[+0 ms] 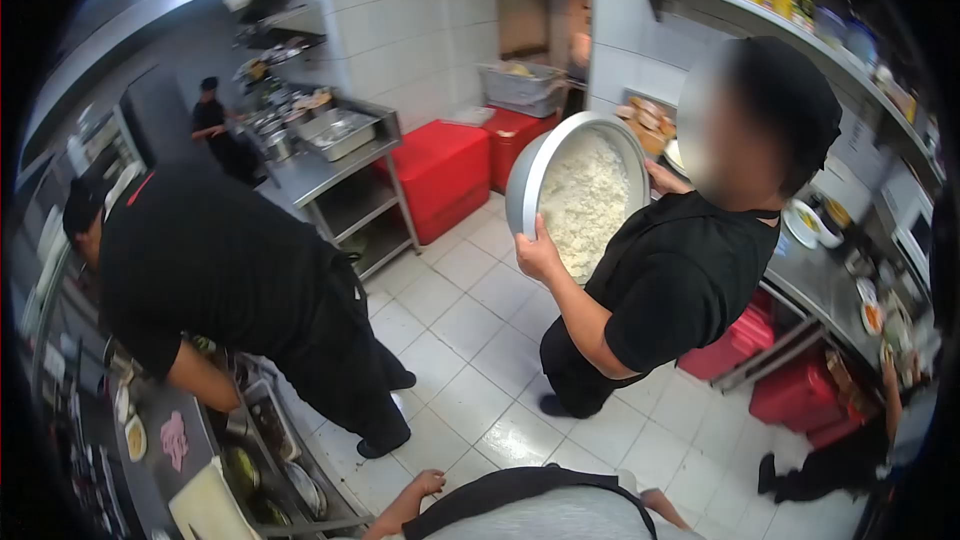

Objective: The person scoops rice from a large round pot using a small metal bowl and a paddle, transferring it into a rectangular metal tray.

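Observation:
My left hand hangs low beside the dark apron, fingers loosely curled in, with nothing visible in them. On the other side of my body, part of my right hand or forearm shows; its fingers cannot be made out. Above and ahead of my hands, a person in black holds a large metal bowl of white, crumbly food, tilted toward the camera. Neither of my hands touches it.
At left, another person in black bends over a counter with a cutting board and pink cloth-like item. Red boxes stand by a steel table. More people are behind and at right. Tiled floor lies between.

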{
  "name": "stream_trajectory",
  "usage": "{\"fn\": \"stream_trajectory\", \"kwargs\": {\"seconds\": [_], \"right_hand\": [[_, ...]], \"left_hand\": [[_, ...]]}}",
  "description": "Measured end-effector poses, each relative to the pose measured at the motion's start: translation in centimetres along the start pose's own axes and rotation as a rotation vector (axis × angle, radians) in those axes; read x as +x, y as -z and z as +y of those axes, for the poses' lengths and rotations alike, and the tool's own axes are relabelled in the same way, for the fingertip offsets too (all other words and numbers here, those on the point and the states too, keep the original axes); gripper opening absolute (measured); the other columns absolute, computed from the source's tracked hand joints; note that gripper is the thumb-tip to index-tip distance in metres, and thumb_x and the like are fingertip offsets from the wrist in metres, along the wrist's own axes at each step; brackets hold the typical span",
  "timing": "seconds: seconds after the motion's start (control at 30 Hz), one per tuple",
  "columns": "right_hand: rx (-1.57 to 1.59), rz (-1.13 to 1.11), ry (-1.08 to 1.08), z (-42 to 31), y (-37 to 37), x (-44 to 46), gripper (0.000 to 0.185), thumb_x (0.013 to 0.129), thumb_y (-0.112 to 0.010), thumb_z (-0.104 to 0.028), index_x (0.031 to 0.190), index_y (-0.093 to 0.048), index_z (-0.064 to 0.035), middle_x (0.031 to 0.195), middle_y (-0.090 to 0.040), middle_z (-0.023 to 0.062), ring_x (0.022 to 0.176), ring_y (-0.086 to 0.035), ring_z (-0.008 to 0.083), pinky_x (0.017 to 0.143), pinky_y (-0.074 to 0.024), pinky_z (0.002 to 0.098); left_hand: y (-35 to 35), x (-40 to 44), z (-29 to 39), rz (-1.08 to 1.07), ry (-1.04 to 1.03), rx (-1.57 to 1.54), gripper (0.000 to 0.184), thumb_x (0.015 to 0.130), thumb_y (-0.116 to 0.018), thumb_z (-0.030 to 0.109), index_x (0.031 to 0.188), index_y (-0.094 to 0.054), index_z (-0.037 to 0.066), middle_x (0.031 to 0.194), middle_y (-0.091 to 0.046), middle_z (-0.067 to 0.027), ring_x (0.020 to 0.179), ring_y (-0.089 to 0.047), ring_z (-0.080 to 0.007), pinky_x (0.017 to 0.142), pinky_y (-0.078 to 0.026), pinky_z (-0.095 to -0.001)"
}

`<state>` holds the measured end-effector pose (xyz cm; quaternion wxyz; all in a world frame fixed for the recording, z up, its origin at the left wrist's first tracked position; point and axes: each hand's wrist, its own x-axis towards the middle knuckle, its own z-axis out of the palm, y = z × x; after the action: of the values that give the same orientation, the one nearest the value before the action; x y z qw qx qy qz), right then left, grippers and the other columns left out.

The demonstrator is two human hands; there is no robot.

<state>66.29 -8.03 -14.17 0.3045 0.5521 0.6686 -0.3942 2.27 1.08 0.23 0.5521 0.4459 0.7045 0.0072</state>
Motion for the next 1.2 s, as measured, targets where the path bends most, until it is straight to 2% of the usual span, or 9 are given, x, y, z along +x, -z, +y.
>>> {"fn": "stream_trajectory", "kwargs": {"seconds": [0.23, 0.43, 0.5, 0.63, 0.77, 0.8, 1.07, 1.1, 1.2], "right_hand": [[0.254, 0.201, -0.184, -0.4, 16.7, -1.6, 0.029, 0.061, -0.067, -0.021, 0.089, -0.067, -0.0162, 0.081, -0.066, 0.0053, 0.071, -0.062, 0.0209, 0.062, -0.0482, 0.0349], [0.496, 0.416, -0.104, -4.1, 31.4, -0.2, 0.026, 0.063, -0.065, -0.022, 0.088, -0.067, -0.0146, 0.08, -0.065, 0.0067, 0.07, -0.061, 0.022, 0.062, -0.0482, 0.0352], [0.544, 0.454, -0.052, -5.7, 35.5, 0.8, 0.025, 0.064, -0.064, -0.022, 0.087, -0.067, -0.0141, 0.08, -0.065, 0.0072, 0.07, -0.061, 0.0224, 0.062, -0.0481, 0.0353], [0.581, 0.475, 0.037, -8.9, 42.5, 4.1, 0.023, 0.065, -0.063, -0.022, 0.086, -0.066, -0.013, 0.079, -0.065, 0.0082, 0.069, -0.061, 0.0231, 0.061, -0.0481, 0.0355], [0.559, 0.467, 0.092, -12.2, 49.3, 8.3, 0.022, 0.066, -0.061, -0.023, 0.085, -0.066, -0.012, 0.078, -0.065, 0.0091, 0.069, -0.061, 0.0238, 0.061, -0.0481, 0.0356], [0.551, 0.469, 0.096, -13.3, 51.2, 9.5, 0.022, 0.066, -0.061, -0.023, 0.085, -0.066, -0.0117, 0.078, -0.065, 0.0094, 0.068, -0.061, 0.024, 0.061, -0.0481, 0.0357], [0.535, 0.479, 0.155, -19.4, 65.5, 15.7, 0.021, 0.069, -0.058, -0.024, 0.083, -0.065, -0.0097, 0.077, -0.064, 0.0113, 0.067, -0.061, 0.0254, 0.06, -0.0481, 0.0361], [0.537, 0.479, 0.167, -20.2, 67.0, 16.4, 0.021, 0.069, -0.058, -0.024, 0.082, -0.065, -0.0094, 0.077, -0.064, 0.0115, 0.067, -0.061, 0.0256, 0.06, -0.0481, 0.0361], [0.521, 0.466, 0.192, -21.9, 71.7, 19.2, 0.021, 0.07, -0.057, -0.024, 0.081, -0.065, -0.0086, 0.076, -0.064, 0.0122, 0.067, -0.061, 0.0261, 0.06, -0.0481, 0.0363]], "left_hand": [[1.5, 7.9, 0.6, 0.29, -0.026, 0.087, 0.041, 0.072, -0.054, 0.023, 0.109, -0.057, 0.005, 0.087, -0.064, -0.0149, 0.078, -0.063, -0.0237, 0.073, -0.05, -0.0339], [-2.9, 7.5, 4.0, 0.115, -0.026, -0.223, 0.041, 0.073, -0.056, 0.026, 0.11, -0.057, 0.008, 0.094, -0.063, -0.0119, 0.077, -0.062, -0.0253, 0.071, -0.049, -0.0366], [-3.3, 4.8, 5.8, 0.042, 0.191, -0.288, 0.039, 0.071, -0.062, 0.029, 0.104, -0.059, 0.008, 0.091, -0.063, -0.0114, 0.078, -0.061, -0.0276, 0.07, -0.049, -0.0387], [-2.8, 9.1, 0.3, -0.211, -0.265, 0.766, 0.033, 0.068, -0.067, 0.032, 0.088, -0.06, 0.006, 0.09, -0.062, -0.0122, 0.085, -0.059, -0.0308, 0.07, -0.049, -0.0414], [-0.9, 11.9, -4.3, -0.043, 0.165, -0.714, 0.024, 0.064, -0.069, 0.022, 0.078, -0.062, 0.004, 0.086, -0.062, -0.0146, 0.08, -0.059, -0.0321, 0.072, -0.049, -0.0388], [-0.1, 12.0, -4.5, -0.03, 0.226, -0.441, 0.025, 0.065, -0.067, 0.024, 0.08, -0.062, 0.004, 0.086, -0.062, -0.0147, 0.08, -0.059, -0.032, 0.072, -0.049, -0.039], [14.7, 29.1, 10.5, -0.047, -0.337, 0.915, 0.038, 0.073, -0.05, 0.033, 0.097, -0.062, 0.005, 0.088, -0.063, -0.016, 0.084, -0.059, -0.0312, 0.075, -0.047, -0.0406], [16.8, 29.5, 13.9, 0.172, -0.156, 0.421, 0.042, 0.072, -0.051, 0.032, 0.104, -0.06, 0.006, 0.087, -0.063, -0.017, 0.083, -0.06, -0.03, 0.076, -0.047, -0.04], [23.3, 31.8, 23.3, 0.258, -0.121, 0.007, 0.04, 0.074, -0.055, 0.025, 0.111, -0.056, 0.008, 0.089, -0.063, -0.0168, 0.084, -0.06, -0.0306, 0.078, -0.047, -0.0383]]}}
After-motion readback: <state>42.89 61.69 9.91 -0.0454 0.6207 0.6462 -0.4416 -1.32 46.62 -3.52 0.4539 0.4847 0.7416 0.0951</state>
